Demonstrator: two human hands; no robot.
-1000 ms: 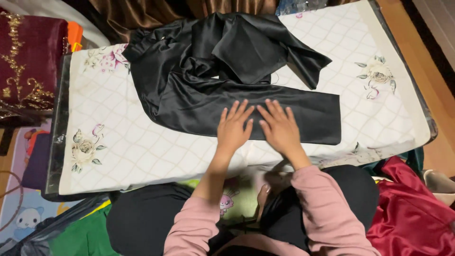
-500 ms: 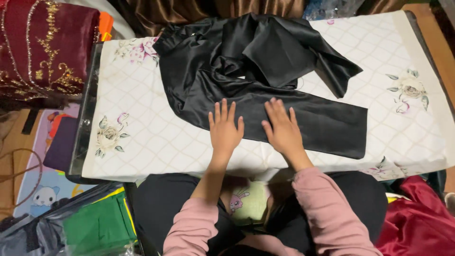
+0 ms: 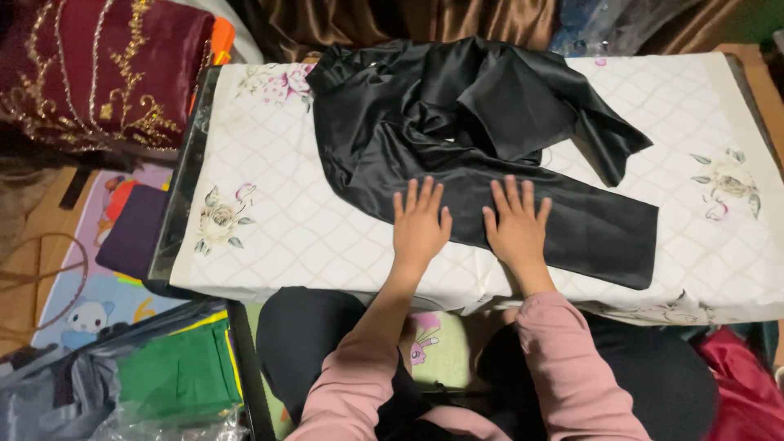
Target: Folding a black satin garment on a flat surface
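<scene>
A black satin garment (image 3: 457, 131) lies crumpled on a low table covered by a white quilted cloth with flower prints (image 3: 269, 237). One long flat strip of the garment runs toward the right along the near side. My left hand (image 3: 420, 224) and my right hand (image 3: 516, 225) lie flat, palms down and fingers spread, side by side on the near edge of that strip. Neither hand grips anything. Pink sleeves cover both forearms.
A dark red cloth with gold embroidery (image 3: 98, 73) is piled at the far left. Brown curtain fabric (image 3: 408, 20) hangs behind the table. Green fabric in a plastic bag (image 3: 175, 380) lies at lower left, red fabric (image 3: 739, 359) at lower right.
The view has shifted so the table sits further right and lower in frame. Both hands stay flat on the black strip, now with fingers pointing straight ahead and slightly further apart.
</scene>
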